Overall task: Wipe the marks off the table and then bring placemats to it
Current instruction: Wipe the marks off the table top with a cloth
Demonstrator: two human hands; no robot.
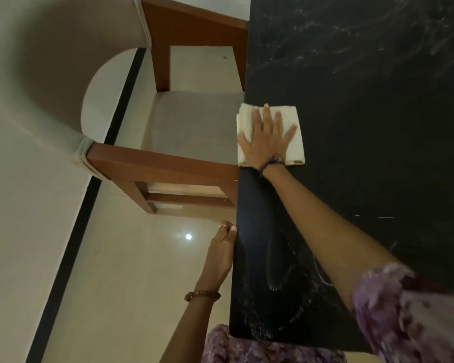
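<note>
Marks: one cluster of pale, chalky scribbles lies on the near left corner of the black counter, close to its left edge and below the person's outstretched right forearm. The cluster consists of curved loops and an arc of short strokes; no letters or words can be read in it. Its long axis runs roughly from the near edge of the counter away from the person. Two short pale dashes lie separately further right on the surface.

One cloth, cream-coloured and folded to a rectangle, lies flat on the counter at the left edge, well beyond the marks. Its long axis runs away from the person, parallel to that edge. No label is visible on it.

Right hand: pressed flat on the cloth, palm down, fingers fully spread and extended; it grips nothing. A dark band sits on its wrist.

Left hand: positioned at the left edge of the counter beside the marks, fingers curled against the edge; whether it actually grips the edge cannot be determined. A ring shows on one finger and one beaded bracelet on the wrist.

One chair with a wooden frame and pale upholstery stands at the left side of the counter, on a glossy tiled floor.
</note>
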